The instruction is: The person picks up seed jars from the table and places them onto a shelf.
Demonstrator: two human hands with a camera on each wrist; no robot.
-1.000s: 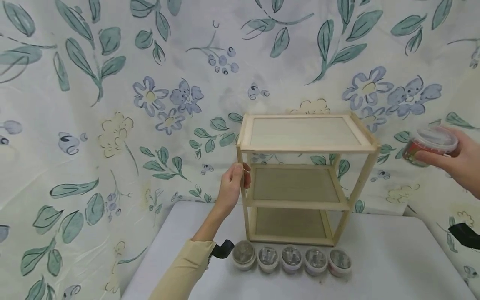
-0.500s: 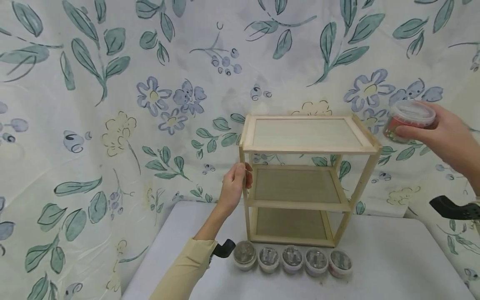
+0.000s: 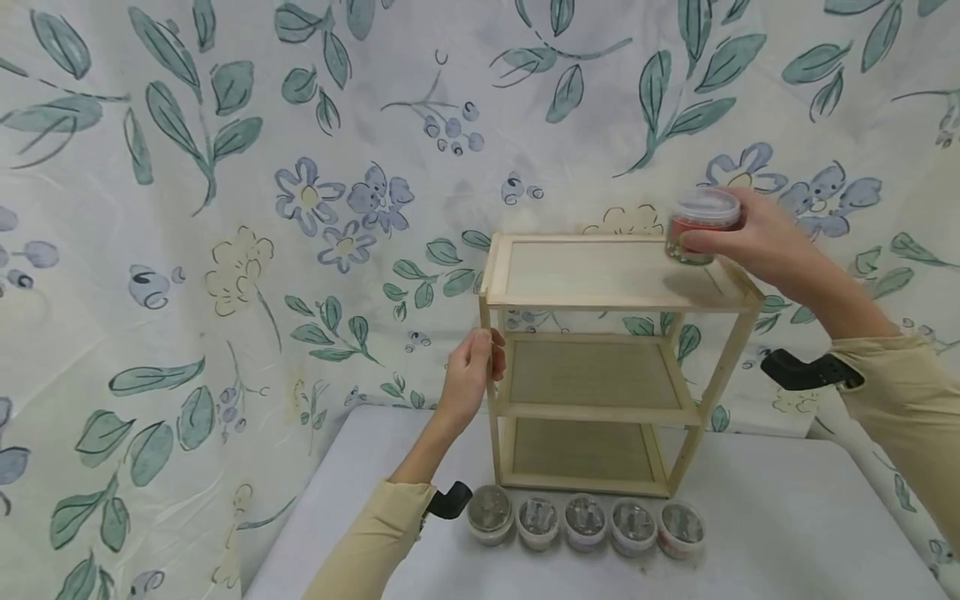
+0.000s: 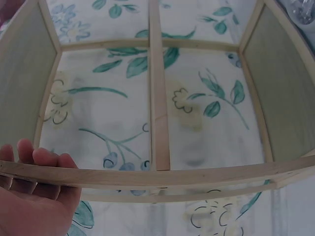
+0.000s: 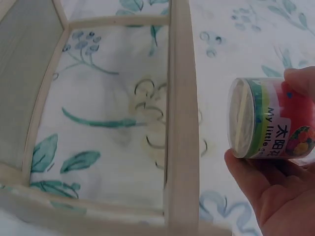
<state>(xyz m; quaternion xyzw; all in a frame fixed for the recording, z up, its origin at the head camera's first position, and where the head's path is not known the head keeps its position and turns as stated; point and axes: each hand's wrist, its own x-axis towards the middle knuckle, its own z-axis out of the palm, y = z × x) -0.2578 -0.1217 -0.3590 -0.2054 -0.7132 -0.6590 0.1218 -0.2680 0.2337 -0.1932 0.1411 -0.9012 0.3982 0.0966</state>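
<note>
A three-tier wooden shelf rack [image 3: 600, 407] stands on the white table. My left hand [image 3: 467, 371] grips its left front post, and in the left wrist view the fingers [image 4: 45, 156] curl round the wooden bar. Above the right end of the top shelf, my right hand [image 3: 765, 233] holds a small round plastic tub [image 3: 701, 223] with a clear lid. Seen from the right wrist, the tub [image 5: 273, 118] has a red and green label reading "My little" beside Chinese characters. Thumb and fingers lie on opposite sides of it. A shadow falls on the shelf beneath.
Several lidded tubs [image 3: 583, 521] stand in a row on the table [image 3: 780, 517], along the front of the rack. A cloth printed with leaves and flowers [image 3: 450, 125] hangs behind. Black wrist mounts sit on both sleeves.
My right hand has carried the tub leftward from the right edge of the head view to over the top shelf. The left hand keeps its grip on the post.
</note>
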